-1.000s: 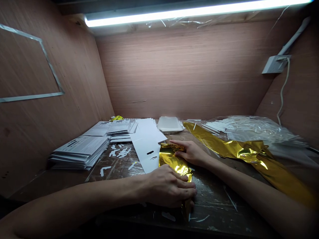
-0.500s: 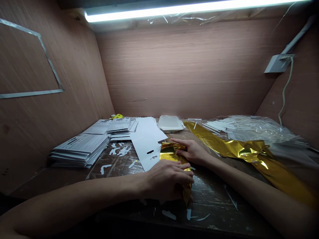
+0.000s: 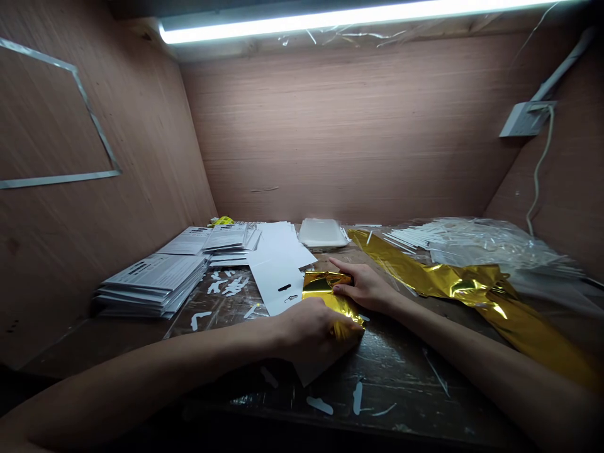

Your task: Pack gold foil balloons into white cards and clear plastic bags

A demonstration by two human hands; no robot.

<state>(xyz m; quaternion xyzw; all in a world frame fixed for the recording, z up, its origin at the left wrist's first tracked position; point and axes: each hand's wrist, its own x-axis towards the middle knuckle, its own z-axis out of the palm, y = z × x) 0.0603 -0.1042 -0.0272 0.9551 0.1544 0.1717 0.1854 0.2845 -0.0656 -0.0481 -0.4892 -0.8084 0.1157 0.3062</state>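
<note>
A shiny gold foil piece [image 3: 324,284] lies over the lower part of a white card [image 3: 270,264] with a dark slot near its end. My left hand [image 3: 314,333] is curled closed on the foil's near end, its fingertips partly hidden and slightly blurred. At the foil's far right edge, my right hand [image 3: 365,286] pinches it between thumb and fingers. Below my left hand, a white corner of card shows on the dark table.
Stacked printed cards [image 3: 153,274] stand at the left. A pale plastic tray [image 3: 323,233] sits at the back. Long gold foil [image 3: 438,280], white sticks [image 3: 410,238] and clear plastic bags [image 3: 491,242] lie at the right. White scraps [image 3: 231,286] are scattered about.
My left hand has curled from spread-out fingers into a closed grip, gathering the near end of the foil. A white card corner now shows below it. My right hand has hardly moved.
</note>
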